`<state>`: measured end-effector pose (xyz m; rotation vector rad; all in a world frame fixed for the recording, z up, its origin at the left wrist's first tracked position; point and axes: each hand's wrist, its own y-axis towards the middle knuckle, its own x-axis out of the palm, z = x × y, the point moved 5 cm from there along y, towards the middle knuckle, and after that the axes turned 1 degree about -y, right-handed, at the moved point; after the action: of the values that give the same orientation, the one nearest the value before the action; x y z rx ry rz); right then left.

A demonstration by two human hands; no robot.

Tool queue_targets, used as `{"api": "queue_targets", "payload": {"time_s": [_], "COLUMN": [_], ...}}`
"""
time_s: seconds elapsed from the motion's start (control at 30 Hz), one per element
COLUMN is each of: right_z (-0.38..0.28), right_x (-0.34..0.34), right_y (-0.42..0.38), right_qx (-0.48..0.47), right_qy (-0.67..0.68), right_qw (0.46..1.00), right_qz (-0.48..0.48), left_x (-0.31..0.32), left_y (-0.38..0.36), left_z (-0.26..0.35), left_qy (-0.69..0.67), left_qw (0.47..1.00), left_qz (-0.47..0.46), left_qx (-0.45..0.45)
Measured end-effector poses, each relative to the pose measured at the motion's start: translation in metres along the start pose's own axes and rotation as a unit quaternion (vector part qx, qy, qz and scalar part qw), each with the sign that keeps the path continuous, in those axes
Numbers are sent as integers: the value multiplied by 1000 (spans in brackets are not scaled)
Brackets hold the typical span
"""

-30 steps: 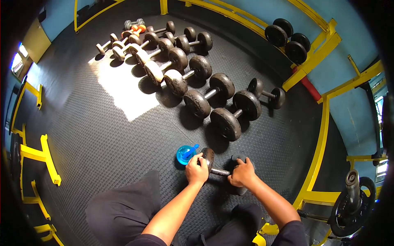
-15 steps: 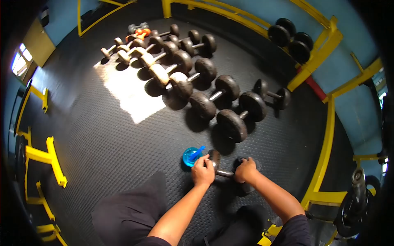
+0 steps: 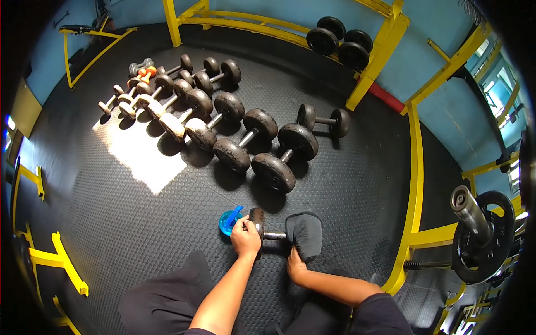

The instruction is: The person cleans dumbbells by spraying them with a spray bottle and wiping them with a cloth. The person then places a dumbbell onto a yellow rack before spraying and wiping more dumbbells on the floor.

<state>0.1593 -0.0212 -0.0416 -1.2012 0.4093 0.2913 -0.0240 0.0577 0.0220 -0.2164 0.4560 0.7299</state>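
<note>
A dumbbell (image 3: 274,235) lies on the dark floor mat in front of my crossed legs. My left hand (image 3: 245,237) rests on its left weight with fingers bent round the edge. A dark grey cloth (image 3: 306,234) covers the right weight. At the lower edge of that cloth is my right hand (image 3: 296,264), its fingertips partly hidden by the fabric. Just left of the dumbbell stands a blue container (image 3: 228,223) with a blue strap or handle on top.
Several dumbbells (image 3: 245,139) stand in rows beyond my hands, partly in a sunlit patch. A yellow frame (image 3: 416,167) runs along the right, with a black weight plate (image 3: 484,237) on a bar. Yellow rack feet (image 3: 70,265) are at the left.
The view has turned to the right. My right hand has moved from the top of the right weight to its lower edge, and the cloth now shows spread over that weight.
</note>
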Motion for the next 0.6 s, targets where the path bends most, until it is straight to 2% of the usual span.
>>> {"api": "queue_targets", "payload": {"time_s": [0.07, 0.13, 0.17, 0.27, 0.33, 0.4, 0.47, 0.5, 0.53, 0.6], "right_z": [-20, -20, -24, -11, -9, 6, 24, 34, 44, 79], "right_x": [30, 50, 53, 28, 6, -2, -19, -28, -36, -61], "right_y": [63, 121, 128, 85, 30, 0, -35, -46, -58, -90], "right_qx": [18, 85, 86, 109, 45, 30, 15, 36, 41, 137], "right_qy": [-11, 143, 144, 148, 12, -7, 143, 150, 147, 364], "right_qw": [1000, 985, 985, 982, 999, 999, 986, 978, 978, 876], "right_qz": [-20, -48, -50, -42, -19, -23, 82, 139, 139, 286], "left_x": [1, 2, 4, 3, 1, 2, 2, 2, 4, 7], "left_y": [-1, 2, 1, 0, 0, -1, -2, -2, 0, 4], "left_z": [-2, -7, -8, -9, -3, -6, -9, -9, -8, -13], "left_qy": [-3, -3, -5, 0, -5, -18, -12, -13, -15, -19], "left_qw": [1000, 1000, 1000, 1000, 1000, 1000, 1000, 1000, 1000, 1000], "left_qz": [-2, 1, 4, 9, -8, -7, 7, 4, 1, -5], "left_qx": [-9, 5, 15, 20, -1, -4, 18, 8, 0, 3]}}
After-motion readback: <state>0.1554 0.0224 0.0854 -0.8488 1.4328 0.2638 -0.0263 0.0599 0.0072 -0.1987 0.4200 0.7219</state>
